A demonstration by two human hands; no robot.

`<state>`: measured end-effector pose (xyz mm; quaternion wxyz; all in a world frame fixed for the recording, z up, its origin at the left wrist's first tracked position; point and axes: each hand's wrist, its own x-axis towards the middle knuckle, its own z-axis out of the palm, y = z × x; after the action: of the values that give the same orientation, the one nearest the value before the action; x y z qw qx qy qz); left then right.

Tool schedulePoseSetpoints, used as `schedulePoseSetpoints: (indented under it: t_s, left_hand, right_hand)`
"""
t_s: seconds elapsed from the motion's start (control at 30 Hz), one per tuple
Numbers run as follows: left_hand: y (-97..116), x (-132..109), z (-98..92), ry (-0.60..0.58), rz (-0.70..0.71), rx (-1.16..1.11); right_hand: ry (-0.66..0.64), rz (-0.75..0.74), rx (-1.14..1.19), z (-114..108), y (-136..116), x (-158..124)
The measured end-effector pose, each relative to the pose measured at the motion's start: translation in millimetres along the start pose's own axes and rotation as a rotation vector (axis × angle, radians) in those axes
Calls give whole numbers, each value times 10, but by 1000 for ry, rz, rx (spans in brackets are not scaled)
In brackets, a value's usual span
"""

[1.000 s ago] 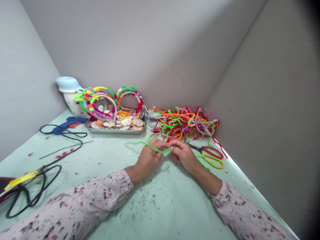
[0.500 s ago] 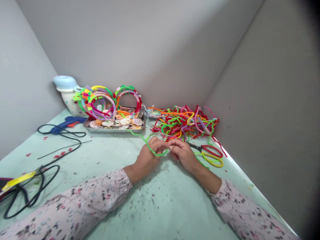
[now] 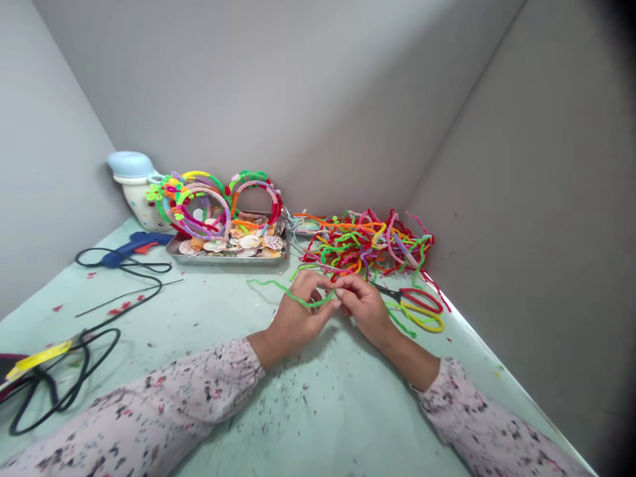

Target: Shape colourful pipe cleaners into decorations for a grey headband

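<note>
A green pipe cleaner [image 3: 271, 285] runs from the table into both my hands. My left hand [image 3: 297, 316] pinches it with closed fingers near the middle of the table. My right hand [image 3: 365, 306] meets it fingertip to fingertip and is closed on the same strand. A tangled heap of coloured pipe cleaners [image 3: 365, 242] lies just behind my hands. Red and yellow scissors [image 3: 415, 306] rest to the right of my right hand.
A metal tray [image 3: 226, 257] with shells and wrapped hoops [image 3: 209, 202] stands at the back left beside a white pot with a blue lid [image 3: 132, 179]. A blue glue gun [image 3: 132, 246] and black cables [image 3: 74, 358] lie at the left. Grey walls close in behind and right.
The loose end of the green pipe cleaner swung up toward the tray, then back down to the left. Both hands stayed together and shifted only slightly.
</note>
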<state>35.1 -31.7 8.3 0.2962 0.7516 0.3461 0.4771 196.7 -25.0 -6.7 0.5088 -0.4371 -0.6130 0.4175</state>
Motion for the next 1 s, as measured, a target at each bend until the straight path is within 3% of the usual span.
schedulePoseSetpoints:
  t_s: [0.17, 0.23, 0.43, 0.63, 1.0]
  left_hand:
    - [9, -25, 10, 205, 12, 33]
    - [-6, -34, 21, 257, -45, 52]
    - [-21, -47, 77, -91, -320, -219]
    - [36, -14, 57, -13, -404, -393]
    - [-1, 4, 113, 105, -531, -604]
  right_hand:
    - [75, -56, 16, 6, 11, -15]
    - [100, -79, 23, 12, 5, -23]
    - [141, -173, -117, 43, -39, -57]
    - [86, -314, -376, 59, -65, -71]
    - [118, -425, -513, 89, -24, -71]
